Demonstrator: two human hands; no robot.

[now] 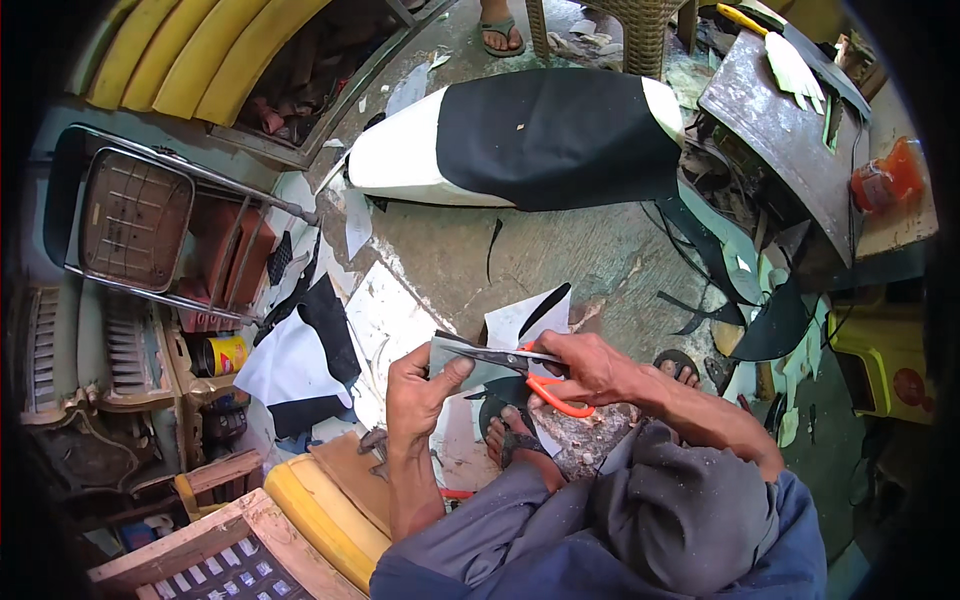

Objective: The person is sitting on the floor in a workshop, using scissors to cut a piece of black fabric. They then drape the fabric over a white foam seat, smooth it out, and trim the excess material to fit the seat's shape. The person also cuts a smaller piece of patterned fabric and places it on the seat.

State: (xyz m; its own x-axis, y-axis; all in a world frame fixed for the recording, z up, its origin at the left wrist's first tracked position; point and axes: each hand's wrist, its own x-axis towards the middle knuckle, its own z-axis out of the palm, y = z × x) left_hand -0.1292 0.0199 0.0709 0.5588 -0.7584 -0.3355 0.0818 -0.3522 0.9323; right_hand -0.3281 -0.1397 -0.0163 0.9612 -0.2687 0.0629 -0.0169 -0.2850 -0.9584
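Above my lap, my left hand (pixel 412 392) pinches a small grey-and-black piece of sheet material (pixel 445 353) between thumb and fingers. My right hand (pixel 592 368) grips a pair of scissors with orange handles (pixel 562 402). Their dark blades point left and lie across the piece beside my left thumb; whether they bite into it I cannot tell. Beyond my hands, a long padded seat (pixel 560 135) lies on the floor, white at both ends with black covering over its middle. White and black sheet scraps (pixel 540 305) lie on the floor just past the scissors.
To the left are a metal-framed chair (pixel 135 215) and more white and black sheets (pixel 290 360). Yellow padded pieces (pixel 190 50) stand at the far left. A worn metal table (pixel 775 120) with a white glove (pixel 792 70) is at the far right. Another person's foot (pixel 502 38) shows at the top.
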